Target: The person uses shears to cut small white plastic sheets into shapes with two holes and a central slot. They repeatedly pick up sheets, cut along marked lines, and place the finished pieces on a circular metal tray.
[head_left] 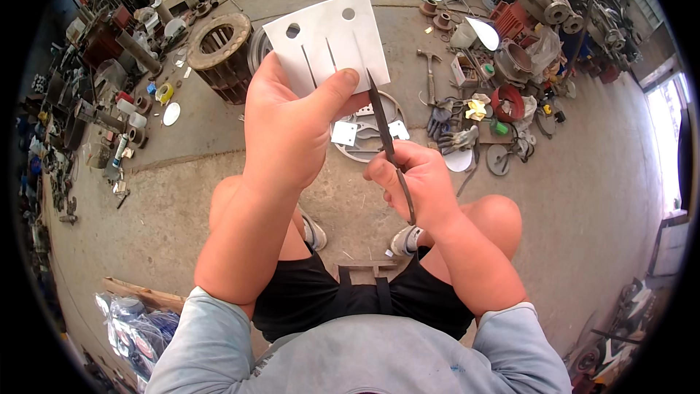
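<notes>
A white, flat sheet [337,25] with two round holes near its far edge and several narrow slits is tilted up in front of me. My left hand [292,113] grips its near edge, thumb on the face and fingers mostly hidden behind. In my right hand [419,175] is a dark, pointed, scissors-like tool [381,117] with a thin curved handle; my fingers hide part of it, so its exact kind is unclear. Its tip overlaps the sheet's near right part; whether they touch I cannot tell. Beyond my hands, a round metal frame [402,113] lies on the floor with small white plates [344,134].
A rusty slotted cylinder [219,47] stands ahead on the left. To the right lie a hammer [430,76], work gloves [459,137] and a red ring [509,102]. Machine parts crowd both sides. A plastic-wrapped bundle [135,328] sits at lower left.
</notes>
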A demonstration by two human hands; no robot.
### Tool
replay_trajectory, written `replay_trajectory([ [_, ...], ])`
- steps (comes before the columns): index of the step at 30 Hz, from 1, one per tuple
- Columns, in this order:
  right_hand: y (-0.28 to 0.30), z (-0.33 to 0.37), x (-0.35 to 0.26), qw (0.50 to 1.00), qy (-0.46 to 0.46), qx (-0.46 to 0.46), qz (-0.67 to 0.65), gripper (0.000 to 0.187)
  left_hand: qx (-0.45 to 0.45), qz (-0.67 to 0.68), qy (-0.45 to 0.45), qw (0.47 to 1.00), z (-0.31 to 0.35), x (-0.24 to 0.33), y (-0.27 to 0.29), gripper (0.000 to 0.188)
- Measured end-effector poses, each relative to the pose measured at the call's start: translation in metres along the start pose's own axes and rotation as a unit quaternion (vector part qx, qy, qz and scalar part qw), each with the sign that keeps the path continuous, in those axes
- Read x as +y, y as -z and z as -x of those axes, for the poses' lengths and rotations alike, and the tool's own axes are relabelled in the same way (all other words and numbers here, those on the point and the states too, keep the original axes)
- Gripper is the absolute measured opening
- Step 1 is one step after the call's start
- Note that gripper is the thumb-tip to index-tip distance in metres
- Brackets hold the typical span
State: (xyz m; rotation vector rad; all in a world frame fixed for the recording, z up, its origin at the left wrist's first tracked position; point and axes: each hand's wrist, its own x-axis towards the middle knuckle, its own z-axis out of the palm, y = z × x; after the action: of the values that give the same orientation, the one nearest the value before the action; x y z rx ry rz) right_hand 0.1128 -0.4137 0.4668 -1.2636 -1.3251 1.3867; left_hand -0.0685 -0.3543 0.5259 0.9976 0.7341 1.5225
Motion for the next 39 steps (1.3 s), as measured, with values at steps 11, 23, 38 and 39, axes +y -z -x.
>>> replay_trajectory([
  [11,-0.003,0.000,-0.001,1.000,-0.005,0.006,0.007,0.050,-0.004,-0.015,0.009,1.000,0.000,-0.001,0.002,0.037],
  [23,0.003,-0.001,0.009,0.999,-0.019,-0.021,-0.025,0.054,-0.015,-0.009,0.029,0.999,0.003,-0.004,-0.001,0.040],
  [38,-0.003,-0.003,0.002,0.999,-0.010,0.006,-0.052,0.048,-0.023,-0.029,0.040,0.999,0.004,-0.005,-0.002,0.042],
  [39,-0.001,-0.002,-0.001,0.999,-0.020,0.002,-0.049,0.048,-0.025,-0.028,0.040,0.998,0.004,-0.004,-0.002,0.041],
])
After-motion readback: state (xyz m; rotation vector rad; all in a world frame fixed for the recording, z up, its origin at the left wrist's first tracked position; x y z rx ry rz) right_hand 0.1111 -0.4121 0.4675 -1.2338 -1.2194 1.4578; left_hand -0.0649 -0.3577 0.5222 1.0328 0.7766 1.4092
